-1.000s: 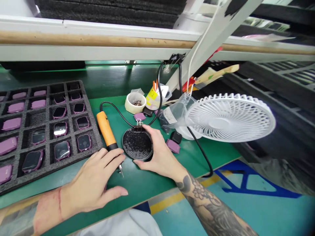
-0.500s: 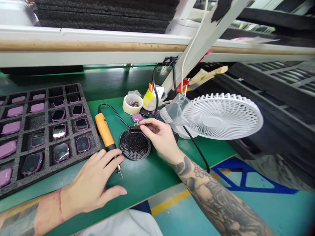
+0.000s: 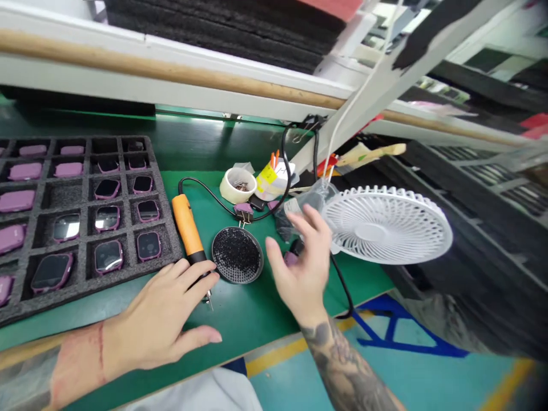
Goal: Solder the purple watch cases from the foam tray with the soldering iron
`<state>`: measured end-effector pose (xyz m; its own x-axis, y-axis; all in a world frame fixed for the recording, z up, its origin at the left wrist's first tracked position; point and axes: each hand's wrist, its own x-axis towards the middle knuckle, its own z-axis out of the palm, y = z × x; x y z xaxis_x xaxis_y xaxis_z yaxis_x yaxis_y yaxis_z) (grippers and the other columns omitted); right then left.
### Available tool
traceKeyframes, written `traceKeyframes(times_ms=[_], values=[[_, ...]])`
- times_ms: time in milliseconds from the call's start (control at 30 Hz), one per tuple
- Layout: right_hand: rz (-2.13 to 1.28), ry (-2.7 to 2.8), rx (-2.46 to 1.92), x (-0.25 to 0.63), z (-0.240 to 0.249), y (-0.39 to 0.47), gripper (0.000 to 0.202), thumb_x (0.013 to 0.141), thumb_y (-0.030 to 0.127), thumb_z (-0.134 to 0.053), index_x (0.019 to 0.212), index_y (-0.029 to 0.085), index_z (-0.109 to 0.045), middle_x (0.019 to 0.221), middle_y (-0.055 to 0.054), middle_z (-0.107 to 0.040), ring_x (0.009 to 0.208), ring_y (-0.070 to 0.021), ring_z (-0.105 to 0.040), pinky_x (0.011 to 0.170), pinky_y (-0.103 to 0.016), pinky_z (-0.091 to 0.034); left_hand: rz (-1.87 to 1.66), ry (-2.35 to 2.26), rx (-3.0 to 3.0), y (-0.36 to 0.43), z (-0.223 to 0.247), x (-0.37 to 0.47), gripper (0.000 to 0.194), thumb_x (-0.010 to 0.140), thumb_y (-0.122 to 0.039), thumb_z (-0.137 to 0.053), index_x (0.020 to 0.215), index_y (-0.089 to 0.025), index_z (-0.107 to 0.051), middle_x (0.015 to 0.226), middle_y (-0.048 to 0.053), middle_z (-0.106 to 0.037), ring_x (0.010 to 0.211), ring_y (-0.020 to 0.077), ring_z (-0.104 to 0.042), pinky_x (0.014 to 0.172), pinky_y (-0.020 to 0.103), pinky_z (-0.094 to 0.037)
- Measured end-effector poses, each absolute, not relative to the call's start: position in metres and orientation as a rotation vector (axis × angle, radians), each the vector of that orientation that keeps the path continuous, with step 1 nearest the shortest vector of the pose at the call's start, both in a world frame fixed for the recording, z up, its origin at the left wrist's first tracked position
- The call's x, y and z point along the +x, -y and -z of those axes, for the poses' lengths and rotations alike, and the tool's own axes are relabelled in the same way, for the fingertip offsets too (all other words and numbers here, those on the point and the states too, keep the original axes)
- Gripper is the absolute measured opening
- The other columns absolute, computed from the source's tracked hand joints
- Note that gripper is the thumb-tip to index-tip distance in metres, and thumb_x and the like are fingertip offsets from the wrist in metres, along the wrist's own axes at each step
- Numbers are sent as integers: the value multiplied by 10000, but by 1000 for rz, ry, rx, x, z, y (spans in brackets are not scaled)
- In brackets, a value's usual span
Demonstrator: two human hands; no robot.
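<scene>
My left hand (image 3: 171, 311) lies flat with its fingers spread. Its fingertips touch the black front end of an orange electric screwdriver (image 3: 187, 222), whose bit points toward me. My right hand (image 3: 303, 262) is raised, fingers apart and holding nothing, slightly blurred. To its left is a round dish (image 3: 237, 256) filled with tiny black pieces, probably screws. A black binder clip (image 3: 244, 216) sits at the dish's far edge beside the black cable, its wire handles toward the dish. Partly hidden behind my right hand is a small purple item (image 3: 291, 258).
On the left, a black foam tray (image 3: 169, 251) holds purple-framed watches and purple cases. Farther back stand a tape roll (image 3: 238, 185) with small metal parts inside and a cup (image 3: 270, 177) with orange-tipped sticks. A white fan (image 3: 387, 225) is at right; a cable (image 3: 342, 285) hangs past the edge.
My right hand has let go of the binder clip, moved right and opened. The clip's handles now point toward the dish rather than away. My left hand has stayed on the screwdriver.
</scene>
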<state>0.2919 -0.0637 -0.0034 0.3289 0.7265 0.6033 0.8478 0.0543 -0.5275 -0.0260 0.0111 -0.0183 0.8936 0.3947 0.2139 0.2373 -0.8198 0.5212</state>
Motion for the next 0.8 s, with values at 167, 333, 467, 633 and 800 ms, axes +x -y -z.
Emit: traceKeyframes(times_ms=[167, 333, 467, 633, 800], values=[[-145, 1770, -1709, 274, 17, 94, 1021, 1039, 692, -933, 1865, 318, -463, 1793, -193, -646, 1641, -468, -653, 1342, -761, -621, -487, -474, 2549, -5, 26, -23, 724, 1227, -747, -644, 1732, -228, -652, 1819, 173, -662, 1469, 411, -694, 1280, 637, -629], [-243, 1809, -1685, 276, 31, 76, 913, 1091, 724, -854, 1820, 289, -519, 1838, -186, -582, 1679, -466, -595, 1374, -780, -556, -484, -491, 2562, -5, 25, -23, 712, 1252, -729, -598, 1747, -219, -637, 1810, 185, -666, 1457, 410, -695, 1262, 644, -632], [-242, 1780, -1659, 278, 30, 79, 877, 1108, 722, -827, 1807, 284, -531, 1791, -178, -615, 1630, -451, -629, 1354, -767, -568, -469, -497, 2561, -4, 24, -23, 706, 1251, -724, -600, 1744, -219, -639, 1808, 183, -671, 1456, 410, -696, 1263, 642, -630], [-241, 1736, -1662, 278, 31, 82, 859, 1112, 722, -818, 1799, 283, -546, 1801, -178, -608, 1640, -450, -620, 1360, -765, -563, -474, -499, 2568, -6, 23, -24, 664, 1255, -684, -612, 1727, -219, -664, 1801, 182, -678, 1423, 401, -710, 1242, 628, -643], [-205, 1688, -1656, 276, 31, 81, 828, 1106, 707, -834, 1766, 277, -577, 1799, -175, -604, 1646, -452, -609, 1358, -764, -562, -465, -499, 2567, -7, 21, -25, 653, 1246, -669, -641, 1734, -236, -672, 1796, 183, -682, 1424, 401, -717, 1241, 622, -650]])
